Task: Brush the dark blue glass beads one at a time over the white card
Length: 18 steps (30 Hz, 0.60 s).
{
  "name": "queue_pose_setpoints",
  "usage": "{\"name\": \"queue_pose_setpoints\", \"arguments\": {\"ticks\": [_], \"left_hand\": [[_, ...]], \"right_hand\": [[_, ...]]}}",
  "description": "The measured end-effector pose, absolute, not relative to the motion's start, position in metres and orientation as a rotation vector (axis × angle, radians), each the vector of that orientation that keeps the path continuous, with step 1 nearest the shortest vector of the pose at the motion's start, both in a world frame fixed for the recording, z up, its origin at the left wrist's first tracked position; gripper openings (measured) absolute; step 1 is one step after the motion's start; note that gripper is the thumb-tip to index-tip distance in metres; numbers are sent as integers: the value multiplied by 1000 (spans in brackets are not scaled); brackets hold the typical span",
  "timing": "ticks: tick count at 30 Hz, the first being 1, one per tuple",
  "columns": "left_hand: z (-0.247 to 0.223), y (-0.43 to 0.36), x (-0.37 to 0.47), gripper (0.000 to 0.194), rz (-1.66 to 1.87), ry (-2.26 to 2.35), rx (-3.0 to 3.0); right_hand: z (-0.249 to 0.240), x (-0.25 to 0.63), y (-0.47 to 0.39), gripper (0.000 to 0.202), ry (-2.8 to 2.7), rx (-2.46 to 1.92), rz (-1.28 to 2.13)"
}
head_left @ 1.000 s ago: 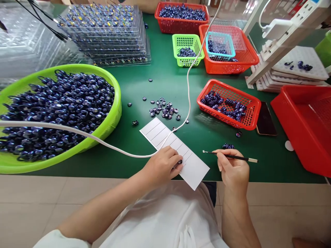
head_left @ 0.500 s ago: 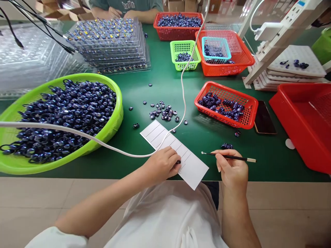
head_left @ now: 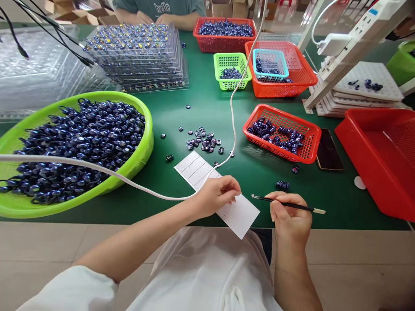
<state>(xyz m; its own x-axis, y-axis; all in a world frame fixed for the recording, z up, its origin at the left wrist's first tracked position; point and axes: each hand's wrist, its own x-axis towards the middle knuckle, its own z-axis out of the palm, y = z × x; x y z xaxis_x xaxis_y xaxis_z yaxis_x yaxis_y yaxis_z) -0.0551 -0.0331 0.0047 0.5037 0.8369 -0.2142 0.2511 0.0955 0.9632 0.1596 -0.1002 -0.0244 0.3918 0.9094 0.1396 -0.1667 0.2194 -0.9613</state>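
Left hand (head_left: 215, 196): fingertips partly hidden; anything pinched is too small to tell
Paper strip (head_left: 193, 170): middle covered by the left hand
Thin tool (head_left: 308, 208): small end detail unclear
Green basin (head_left: 148, 142): cut off at 9 o'clock
Red tub (head_left: 366, 172): cut off at 3 o'clock
Cable (head_left: 155, 193): leaves the view at 9 and 12 o'clock
Person (head_left: 181, 9): head cut off at 11 o'clock
Clear trays (head_left: 29, 77): blurred, cut off at 10 o'clock

Head cam looks fwd/down over worktop (head_left: 201, 101), hands at mid-dist.
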Motion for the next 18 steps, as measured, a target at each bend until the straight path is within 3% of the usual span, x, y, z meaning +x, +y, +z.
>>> {"name": "queue_pose_setpoints", "arguments": {"ticks": [5, 13, 18], "left_hand": [[7, -14, -30, 12, 481, 901, 1003], [-5, -18, -26, 28, 615, 830, 920], [-2, -15, -28, 18, 606, 852, 916]], "right_hand": [[-27, 158, -100, 15, -832, -1109, 843], [-27, 158, -97, 14, -806, -1167, 833], [-27, 156, -98, 14, -818, -1174, 816]]}}
